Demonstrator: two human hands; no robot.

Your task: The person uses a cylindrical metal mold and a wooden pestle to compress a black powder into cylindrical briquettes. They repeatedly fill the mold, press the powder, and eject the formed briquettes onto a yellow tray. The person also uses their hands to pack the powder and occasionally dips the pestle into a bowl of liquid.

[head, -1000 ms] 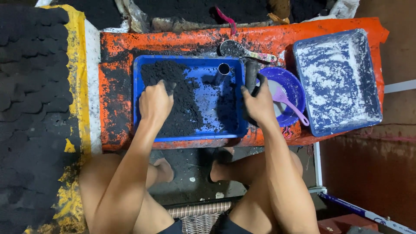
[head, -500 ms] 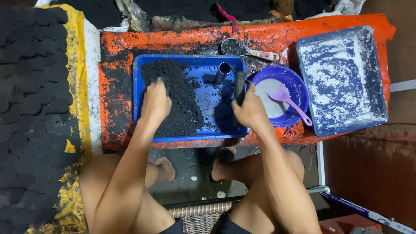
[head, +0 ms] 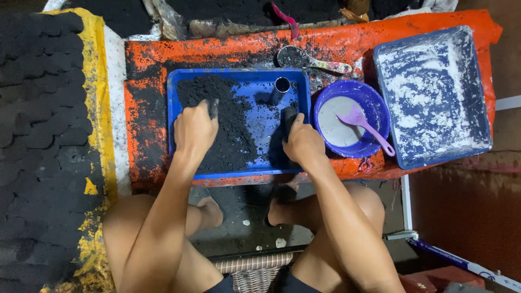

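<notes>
1. Head view looks straight down on a low work surface covered by an orange plastic sheet (head: 228,51), smeared black with powder; a dark concrete floor (head: 239,217) lies below it, and the person's bare knees frame the bottom.
2. To the left, rows of black moulded lumps (head: 38,135) lie on a yellow-edged sheet.
3. A blue rectangular plastic tray (head: 260,157) sits on the orange sheet, holding a heap of black powder (head: 222,125) on its left half and a small upright metal tube (head: 281,87) near its far edge.
4. The left hand (head: 194,130) rests on the powder heap, fingers curled shut around a pinch of it.
5. The right hand (head: 303,142) is closed around a dark cylindrical tool (head: 288,116), at the tray's right side.
6. Just right of the tray stands a round purple plastic bowl (head: 374,106) with pale grey liquid and a lilac plastic spoon (head: 362,123) in it.
7. Further right, a second blue tray (head: 434,92) is dusted with white powder.
8. A powder-coated spoon (head: 309,59) lies behind the bowl.
</notes>
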